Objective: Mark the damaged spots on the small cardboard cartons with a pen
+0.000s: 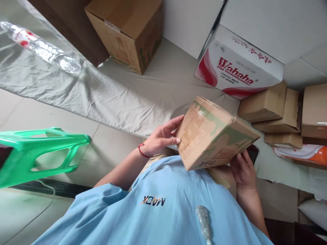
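I hold a small brown cardboard box (pixel 212 134) with green print, tilted, in front of my light blue shirt. My left hand (pixel 162 137), a red string at its wrist, grips the box's left end with the fingers curled over the edge. My right hand (pixel 242 170) supports the box from below at its right corner, fingers wrapped up around the underside. A dark object shows just behind those fingers; I cannot tell what it is.
A grey sheet (pixel 114 92) covers the floor ahead. On it stand a larger brown carton (pixel 127 30), a white and red carton (pixel 237 68) and stacked small brown boxes (pixel 278 112). A clear plastic bottle (pixel 41 47) lies far left. A green plastic stool (pixel 38 153) lies at my left.
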Available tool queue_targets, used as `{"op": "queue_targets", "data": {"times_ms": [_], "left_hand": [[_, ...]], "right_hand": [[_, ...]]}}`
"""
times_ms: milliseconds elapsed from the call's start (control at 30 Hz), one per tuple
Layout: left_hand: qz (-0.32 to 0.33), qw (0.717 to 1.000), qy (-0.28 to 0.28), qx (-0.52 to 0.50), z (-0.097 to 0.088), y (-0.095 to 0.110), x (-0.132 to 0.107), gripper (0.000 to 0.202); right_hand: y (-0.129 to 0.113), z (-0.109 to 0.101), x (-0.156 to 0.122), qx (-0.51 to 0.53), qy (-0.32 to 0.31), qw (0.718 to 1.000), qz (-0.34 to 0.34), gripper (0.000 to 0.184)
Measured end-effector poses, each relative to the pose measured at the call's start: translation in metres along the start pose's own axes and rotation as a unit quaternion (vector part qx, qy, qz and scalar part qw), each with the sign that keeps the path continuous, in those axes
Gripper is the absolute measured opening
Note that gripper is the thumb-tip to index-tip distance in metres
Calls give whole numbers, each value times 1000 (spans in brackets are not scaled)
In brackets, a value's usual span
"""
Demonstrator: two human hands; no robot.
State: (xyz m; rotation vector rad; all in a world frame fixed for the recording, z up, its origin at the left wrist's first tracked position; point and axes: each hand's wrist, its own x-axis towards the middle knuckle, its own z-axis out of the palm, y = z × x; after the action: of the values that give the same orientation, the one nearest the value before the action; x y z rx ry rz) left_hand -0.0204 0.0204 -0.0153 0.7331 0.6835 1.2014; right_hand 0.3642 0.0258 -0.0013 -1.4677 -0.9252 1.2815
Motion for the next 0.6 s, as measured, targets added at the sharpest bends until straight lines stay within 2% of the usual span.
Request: {"op": "queue_targets", "data": {"times_ms": [100,167,233,333,400,500,600], "left_hand": [[41,997,17,58,-6,4,5,71],[52,995,45,75,-3,4,9,65],[30,994,85,57,4,4,12,63],[8,988,153,2,14,2,14,65],[27,983,182,-13,18,3,14,69],[87,973,210,28,22,9,14,68],[178,958,184,128,32,19,14,66]], "right_hand": [[-8,15,5,4,1,998,-67,51],[-10,21,9,7,26,995,-98,45],[-11,23,10,9,41,994,-102,38],[-12,25,5,14,32,996,-82,37],[-14,28,0,27,8,997,-69,38],[-15,34,-4,74,-4,997,-29,39],[-16,39,-6,118,7,992,36,47]]}}
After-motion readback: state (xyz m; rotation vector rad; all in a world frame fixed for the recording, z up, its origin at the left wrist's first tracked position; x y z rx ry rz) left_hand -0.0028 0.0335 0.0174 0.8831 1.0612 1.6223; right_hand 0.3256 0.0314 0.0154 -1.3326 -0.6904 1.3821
